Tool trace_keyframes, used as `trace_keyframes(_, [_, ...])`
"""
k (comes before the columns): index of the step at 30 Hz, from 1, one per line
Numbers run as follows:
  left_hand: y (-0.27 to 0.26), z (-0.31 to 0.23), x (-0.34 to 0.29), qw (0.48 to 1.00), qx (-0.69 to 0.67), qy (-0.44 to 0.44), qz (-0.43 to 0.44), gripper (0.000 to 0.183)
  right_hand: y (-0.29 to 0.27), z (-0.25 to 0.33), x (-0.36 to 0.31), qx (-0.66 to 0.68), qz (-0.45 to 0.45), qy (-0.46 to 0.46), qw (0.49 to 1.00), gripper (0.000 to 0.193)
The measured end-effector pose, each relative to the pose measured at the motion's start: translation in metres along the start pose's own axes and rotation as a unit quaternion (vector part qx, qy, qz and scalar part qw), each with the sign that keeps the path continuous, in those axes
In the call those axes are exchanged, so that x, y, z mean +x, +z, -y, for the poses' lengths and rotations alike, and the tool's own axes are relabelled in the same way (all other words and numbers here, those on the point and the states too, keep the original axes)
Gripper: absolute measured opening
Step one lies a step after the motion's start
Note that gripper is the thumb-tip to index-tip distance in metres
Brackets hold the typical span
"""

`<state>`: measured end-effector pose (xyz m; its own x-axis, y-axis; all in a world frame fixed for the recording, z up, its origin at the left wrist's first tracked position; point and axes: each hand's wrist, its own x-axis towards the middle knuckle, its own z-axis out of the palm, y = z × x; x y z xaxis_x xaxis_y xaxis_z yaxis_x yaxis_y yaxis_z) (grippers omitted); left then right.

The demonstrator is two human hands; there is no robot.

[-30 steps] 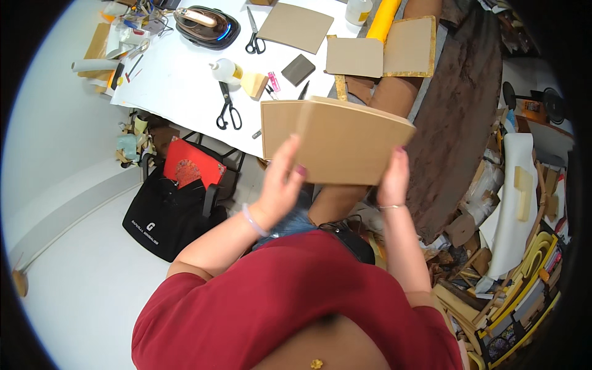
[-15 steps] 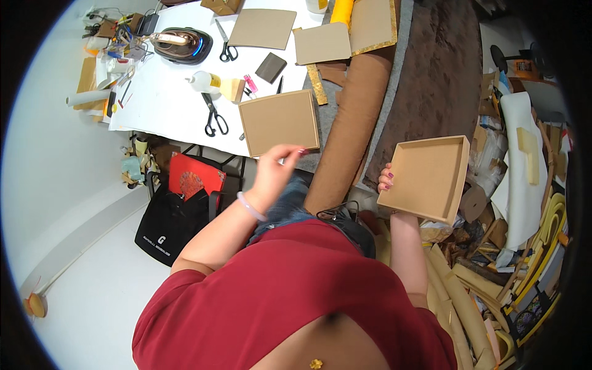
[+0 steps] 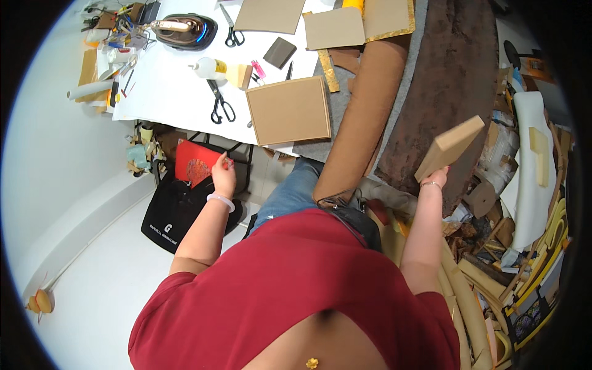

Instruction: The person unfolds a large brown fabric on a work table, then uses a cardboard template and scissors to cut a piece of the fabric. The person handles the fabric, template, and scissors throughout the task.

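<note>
Out to the right, my right hand (image 3: 436, 177) grips a shallow tan cardboard tray (image 3: 453, 143) at its lower end. The tray is tipped up, so mostly its side wall shows. My left hand (image 3: 224, 176) is at the left, over a red cushion (image 3: 200, 161) on a black chair (image 3: 185, 213). Its fingers are curled together; whatever they may hold is too small to make out. A second tan cardboard box (image 3: 290, 112) sits at the table's front edge, flat side up, with neither hand touching it.
On the white table (image 3: 166, 92) are an iron (image 3: 185, 31), black scissors (image 3: 220, 102), more scissors (image 3: 231, 28), a glue bottle (image 3: 208, 68), a dark block (image 3: 279, 53) and cardboard sheets. A brown fabric roll (image 3: 364, 117) leans at the middle. Piled materials (image 3: 493, 240) fill the right side.
My left hand has moved left and down, away from the box on the table. My right hand has swung the tray outward and tilted it from inside-facing to edge-on.
</note>
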<state>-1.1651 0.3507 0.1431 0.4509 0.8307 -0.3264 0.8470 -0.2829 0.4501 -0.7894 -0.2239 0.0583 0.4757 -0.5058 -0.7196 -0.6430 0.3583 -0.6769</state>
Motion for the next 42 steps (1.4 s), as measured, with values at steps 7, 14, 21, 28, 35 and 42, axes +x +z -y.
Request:
trace_keyframes(7, [0.024, -0.134, -0.022, 0.937, 0.089, 0.336, 0.021, 0.087, 0.031, -0.017, 0.014, -0.12, -0.317, 0.073, 0.938, 0.064])
trace_keyframes(14, [0.043, -0.13, 0.017, 0.989, -0.085, 0.108, 0.048, 0.075, 0.076, -0.016, -0.076, -0.291, -0.162, -0.368, 0.868, 0.039])
trace_keyframes(21, [0.045, -0.128, 0.028, 0.984, -0.116, 0.106, 0.083, 0.058, 0.201, -0.101, -0.27, -0.36, 0.359, -0.476, 0.717, 0.046])
trace_keyframes(28, [0.034, -0.125, 0.028, 0.964, -0.201, 0.114, 0.132, 0.058, 0.213, -0.151, -0.277, -0.317, 0.347, -0.351, 0.81, 0.046])
trace_keyframes(35, [0.038, -0.139, 0.027, 0.959, -0.217, 0.146, 0.107, 0.06, 0.228, -0.163, -0.253, -0.299, 0.274, -0.3, 0.864, 0.036])
trace_keyframes(42, [0.036, -0.147, 0.031, 0.966, -0.189, 0.16, 0.078, 0.059, 0.228, -0.144, -0.27, -0.415, 0.226, -0.366, 0.802, 0.036])
